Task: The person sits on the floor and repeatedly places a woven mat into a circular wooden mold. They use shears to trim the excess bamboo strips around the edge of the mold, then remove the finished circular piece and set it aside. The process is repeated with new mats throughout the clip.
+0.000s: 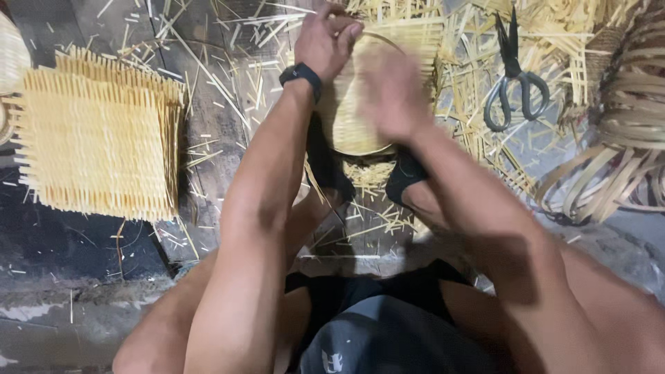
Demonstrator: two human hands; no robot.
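A round woven bamboo basket (350,121) stands on edge on the dark floor between my legs. My left hand (325,38), with a black band at the wrist, grips its upper rim with curled fingers. My right hand (393,90) is blurred and lies flat against the basket's woven face, fingers spread. Whether it holds anything cannot be told. The basket's lower edge rests among loose bamboo slivers.
A stack of square woven bamboo mats (97,135) lies at the left. Black scissors (514,76) rest on strewn bamboo strips at the upper right. Coiled bamboo bands (616,149) pile at the far right. Slivers litter the floor.
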